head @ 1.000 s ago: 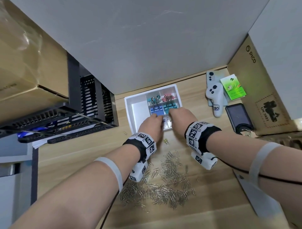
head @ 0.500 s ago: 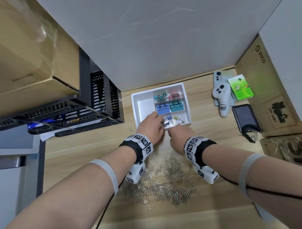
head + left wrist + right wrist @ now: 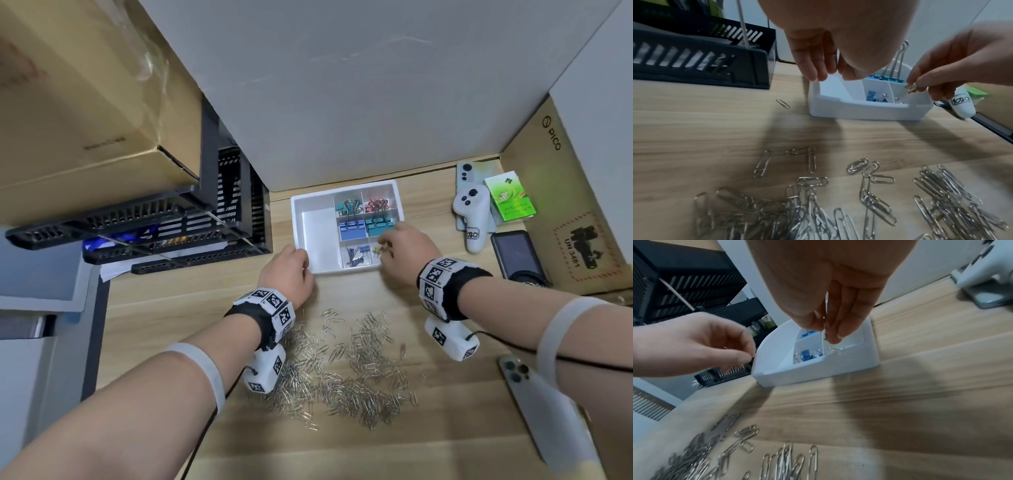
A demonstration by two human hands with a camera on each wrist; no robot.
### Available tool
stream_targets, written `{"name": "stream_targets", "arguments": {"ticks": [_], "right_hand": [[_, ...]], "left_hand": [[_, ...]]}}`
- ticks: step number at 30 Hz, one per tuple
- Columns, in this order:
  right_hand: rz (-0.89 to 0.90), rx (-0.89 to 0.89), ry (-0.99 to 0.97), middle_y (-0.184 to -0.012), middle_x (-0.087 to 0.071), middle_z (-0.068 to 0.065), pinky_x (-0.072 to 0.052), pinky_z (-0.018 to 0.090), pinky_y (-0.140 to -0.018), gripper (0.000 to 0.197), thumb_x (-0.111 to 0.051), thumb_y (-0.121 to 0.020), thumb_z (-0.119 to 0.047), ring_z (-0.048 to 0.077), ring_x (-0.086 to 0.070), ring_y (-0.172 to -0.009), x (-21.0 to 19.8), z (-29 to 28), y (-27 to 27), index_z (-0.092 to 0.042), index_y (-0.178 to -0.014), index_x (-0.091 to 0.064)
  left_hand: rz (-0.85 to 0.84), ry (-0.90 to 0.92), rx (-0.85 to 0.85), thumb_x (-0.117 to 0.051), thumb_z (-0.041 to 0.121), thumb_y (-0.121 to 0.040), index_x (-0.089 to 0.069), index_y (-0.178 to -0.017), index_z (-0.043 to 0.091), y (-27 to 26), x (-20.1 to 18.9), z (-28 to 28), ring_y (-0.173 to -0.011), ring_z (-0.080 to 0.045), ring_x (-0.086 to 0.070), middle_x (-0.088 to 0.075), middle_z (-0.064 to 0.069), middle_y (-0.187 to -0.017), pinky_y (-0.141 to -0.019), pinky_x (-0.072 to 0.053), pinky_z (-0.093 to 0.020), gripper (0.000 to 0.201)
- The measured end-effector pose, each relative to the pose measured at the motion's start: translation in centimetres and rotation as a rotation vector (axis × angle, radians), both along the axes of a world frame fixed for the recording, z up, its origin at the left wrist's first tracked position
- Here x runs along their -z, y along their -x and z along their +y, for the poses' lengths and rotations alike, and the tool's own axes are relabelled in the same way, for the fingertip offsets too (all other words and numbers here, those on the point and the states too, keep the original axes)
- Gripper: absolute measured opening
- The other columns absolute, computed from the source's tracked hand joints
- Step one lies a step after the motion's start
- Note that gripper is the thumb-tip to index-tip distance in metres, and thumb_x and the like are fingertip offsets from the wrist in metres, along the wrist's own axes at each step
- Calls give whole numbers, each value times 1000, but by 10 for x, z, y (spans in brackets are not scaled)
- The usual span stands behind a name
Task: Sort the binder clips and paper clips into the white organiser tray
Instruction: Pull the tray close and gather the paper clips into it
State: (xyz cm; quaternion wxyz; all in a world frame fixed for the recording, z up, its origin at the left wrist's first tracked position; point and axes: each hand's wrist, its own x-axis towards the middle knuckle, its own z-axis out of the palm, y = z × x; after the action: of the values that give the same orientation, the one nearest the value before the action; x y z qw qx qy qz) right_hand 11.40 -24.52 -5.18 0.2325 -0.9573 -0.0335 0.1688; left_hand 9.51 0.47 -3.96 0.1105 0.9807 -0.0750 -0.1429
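Observation:
The white organiser tray [image 3: 317, 236] [image 3: 859, 110] [image 3: 818, 371] stands at the back of the wooden desk. Its compartments hold large blue binder clips [image 3: 351, 228], teal ones [image 3: 378, 224] and small blue ones [image 3: 356, 255] [image 3: 871, 97]. My right hand [image 3: 383, 248] [image 3: 915, 84] [image 3: 828, 335] pinches a small gold binder clip [image 3: 911, 88] just above the near-right compartment. My left hand [image 3: 291, 270] [image 3: 826, 74] [image 3: 748, 356] hovers at the tray's near-left corner, fingertips together. Whether it holds anything is unclear. A heap of silver paper clips [image 3: 346, 363] [image 3: 818, 211] [image 3: 715, 459] lies in front.
A black file rack [image 3: 171, 219] stands left of the tray. To the right lie a white controller [image 3: 474, 219], a green box [image 3: 510, 198] and a dark device [image 3: 513, 255]. A phone [image 3: 534, 404] lies near right, and a cardboard box [image 3: 565, 205] walls the right side.
My left hand has moved from the small compartments to the tray's near-left corner. My right hand has come up from the desk in front of the tray to the near-right compartment with the gold clip.

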Motion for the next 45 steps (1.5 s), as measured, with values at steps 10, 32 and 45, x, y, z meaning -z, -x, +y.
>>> {"name": "stream_targets", "arguments": {"ticks": [10, 32, 45], "right_hand": [[62, 60, 37, -99, -63, 1, -53, 36, -78, 17, -50, -85, -15, 23, -60, -87, 1, -24, 26, -19, -95, -64], [187, -433, -33, -97, -60, -7, -53, 29, -76, 26, -51, -80, -19, 15, -58, -86, 5, 60, 49, -22, -104, -62], [192, -597, 12, -114, -42, 1, -48, 36, -88, 55, -65, -69, -30, 20, -42, -106, 36, 141, 81, -17, -120, -49]], "left_hand": [[189, -105, -81, -56, 25, -84, -54, -116, 14, 11, 7, 20, -108, -25, -50, -49, -5, -114, -92, -49, -38, 33], [251, -73, 50, -57, 24, -85, -60, -106, 11, 37, 23, 28, -110, -22, -42, -45, -5, -113, -98, -46, -38, 25], [290, 58, 112, -61, 24, -77, -57, -105, 13, 107, 32, 51, -101, -21, -44, -48, -3, -105, -88, -48, -35, 30]]}}
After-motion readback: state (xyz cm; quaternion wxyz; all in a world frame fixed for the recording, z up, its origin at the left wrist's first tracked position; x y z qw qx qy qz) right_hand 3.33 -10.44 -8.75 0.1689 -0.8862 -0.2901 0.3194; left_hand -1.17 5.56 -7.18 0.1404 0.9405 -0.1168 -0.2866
